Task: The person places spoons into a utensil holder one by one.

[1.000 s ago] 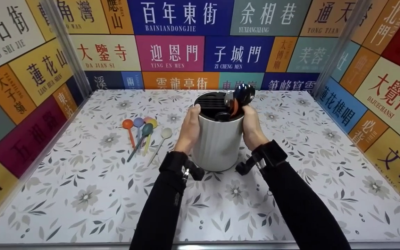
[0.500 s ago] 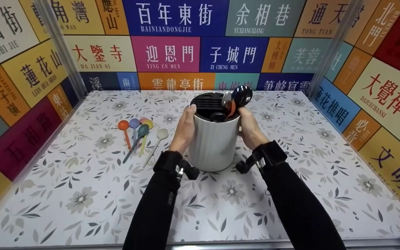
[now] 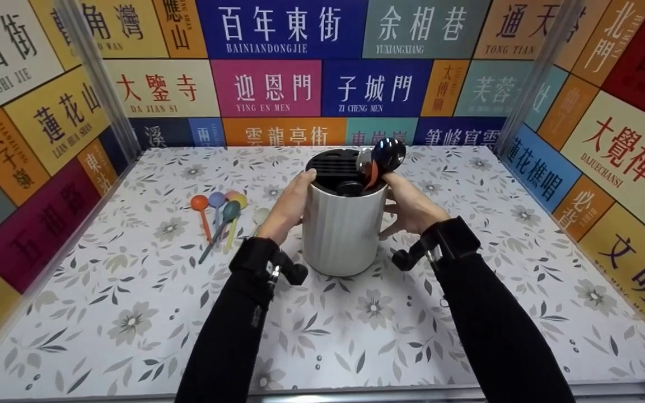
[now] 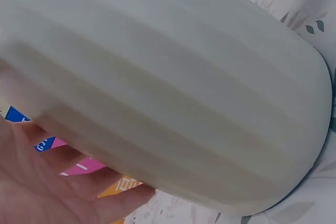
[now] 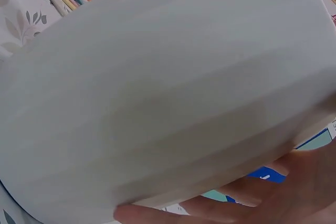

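A ribbed white utensil holder [image 3: 342, 232] with a black slotted insert [image 3: 333, 166] stands upright on the table. A glossy black spoon-like head [image 3: 388, 154] and an orange-red piece [image 3: 372, 174] stick up at its right rim. My left hand [image 3: 288, 208] is at its left side, thumb at the rim; in the left wrist view the fingers [image 4: 110, 184] are spread with gaps between them. On the other side, my right hand [image 3: 412, 206] has its thumb by the rim and its fingers [image 5: 210, 208] spread, fingertips right at the ribbed wall.
Several coloured spoons lie left of the holder, among them an orange one [image 3: 199, 202], a dark teal one [image 3: 231, 210] and a pale one [image 3: 261, 215] partly behind my left hand. Printed sign panels [image 3: 266, 87] wall the flower-patterned table [image 3: 132, 324] at the back and sides.
Both hands' palms have eased outward from the holder and the wrists have moved apart, the left one now covering part of the pale spoon. The holder stays in place.
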The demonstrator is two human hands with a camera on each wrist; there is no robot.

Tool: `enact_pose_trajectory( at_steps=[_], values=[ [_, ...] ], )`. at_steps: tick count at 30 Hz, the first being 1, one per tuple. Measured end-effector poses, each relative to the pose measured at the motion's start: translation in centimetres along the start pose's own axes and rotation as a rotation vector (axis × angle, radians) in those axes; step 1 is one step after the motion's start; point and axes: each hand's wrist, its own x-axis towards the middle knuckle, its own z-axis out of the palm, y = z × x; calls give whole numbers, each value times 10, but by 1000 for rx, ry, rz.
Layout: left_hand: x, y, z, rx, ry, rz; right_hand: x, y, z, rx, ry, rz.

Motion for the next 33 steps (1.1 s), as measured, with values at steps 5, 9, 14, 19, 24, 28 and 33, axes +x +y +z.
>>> enact_pose_trajectory(
  at_steps=[5, 9, 14, 19, 24, 28, 33],
  values=[
    [-4, 11, -11, -4, -76, -124, -2, -5, -4, -2, -33, 24],
    [-7, 13, -21, 18, -108, -139, -3, -8, -5, -2, -37, 22],
    [-10, 2, -40, 265, 123, 39, -4, -8, -5, -12, -32, 18],
    [-14, -16, -67, 646, 323, 105, -3, -8, -4, -32, -16, 7],
    [-13, -36, -82, 1019, 344, 122, -4, -8, -5, -36, -5, 6],
    [-6, -54, -79, 1083, 280, 55, -4, -7, -6, -32, 3, 8],
    [-1, -74, -80, 1077, 179, -92, -2, -4, -3, -35, 3, 5]
  ],
)
